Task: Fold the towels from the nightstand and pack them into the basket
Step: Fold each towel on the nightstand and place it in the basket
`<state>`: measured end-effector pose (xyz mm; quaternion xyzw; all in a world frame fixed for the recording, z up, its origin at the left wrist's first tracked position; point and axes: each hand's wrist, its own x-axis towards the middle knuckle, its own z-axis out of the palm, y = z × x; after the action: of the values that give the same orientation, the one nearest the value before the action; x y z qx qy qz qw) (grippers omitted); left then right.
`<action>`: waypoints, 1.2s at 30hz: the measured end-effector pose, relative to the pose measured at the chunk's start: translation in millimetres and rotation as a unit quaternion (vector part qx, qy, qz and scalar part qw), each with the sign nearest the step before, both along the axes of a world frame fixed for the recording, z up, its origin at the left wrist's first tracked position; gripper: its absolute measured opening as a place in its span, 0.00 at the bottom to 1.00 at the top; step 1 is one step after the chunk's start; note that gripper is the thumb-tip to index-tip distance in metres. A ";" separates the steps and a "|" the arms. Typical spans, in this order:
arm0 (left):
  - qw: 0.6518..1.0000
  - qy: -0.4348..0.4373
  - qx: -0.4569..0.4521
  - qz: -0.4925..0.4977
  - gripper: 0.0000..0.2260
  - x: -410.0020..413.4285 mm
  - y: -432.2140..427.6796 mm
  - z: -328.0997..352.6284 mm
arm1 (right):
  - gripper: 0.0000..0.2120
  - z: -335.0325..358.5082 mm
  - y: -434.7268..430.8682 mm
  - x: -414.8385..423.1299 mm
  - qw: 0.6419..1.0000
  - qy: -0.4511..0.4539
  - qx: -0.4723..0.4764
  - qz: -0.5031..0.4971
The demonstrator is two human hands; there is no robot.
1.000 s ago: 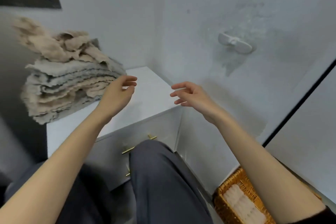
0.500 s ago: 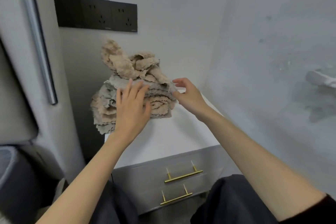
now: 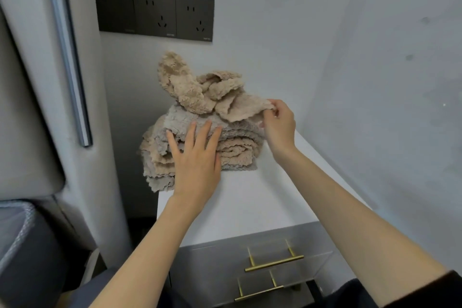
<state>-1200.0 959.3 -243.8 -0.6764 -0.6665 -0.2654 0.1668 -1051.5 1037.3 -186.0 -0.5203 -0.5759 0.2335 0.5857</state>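
Seen from the head camera, a stack of towels (image 3: 232, 155) in beige and grey sits at the back left of the white top of the nightstand (image 3: 250, 207), close to the wall, with its ragged left edges hanging just past the nightstand's side. On top of the stack lies a crumpled beige towel (image 3: 192, 90) (one lobe stands up against the wall, the rest is bunched and spills toward the right). The left hand (image 3: 197, 162) lies flat against the front of the stack, palm down, fingers straight and spread, gripping nothing; its fingertips reach the grey layer near the top. The right hand (image 3: 278, 125) is at the stack's upper right, thumb and fingers closed in a pinch on the right-hand edge of the crumpled beige towel, which sits slightly raised off the layers below at that spot. Both forearms are bare, and a dark sleeve edge shows at the lower right corner. Below the white top, the grey drawer fronts carry two brass bar handles (image 3: 273, 262), one above the other. On the wall above the towels is a black socket panel (image 3: 155, 11) of three plates. A metal rod (image 3: 67, 57) runs down the left side, beside a grey padded panel (image 3: 22, 107).
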 end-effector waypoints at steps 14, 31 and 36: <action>0.993 -0.090 0.062 -0.039 0.09 44.5 -14.5 -6.3 | 0.12 -36.3 -47.3 113.5 0.954 0.208 -0.070 -0.203; 0.883 -0.374 -0.264 -0.105 0.08 59.4 9.8 -28.9 | 0.31 -62.3 -77.6 158.4 0.923 -0.264 -0.273 0.065; 0.896 -0.337 -0.276 -0.092 0.13 54.0 9.4 -30.1 | 0.19 -69.8 -67.3 167.1 0.913 -0.307 -0.268 0.019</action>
<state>-1146.0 968.6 -273.9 -0.6241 -0.6638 -0.2970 -0.2859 -884.4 969.9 -255.9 -0.6928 -0.6530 0.2187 0.2137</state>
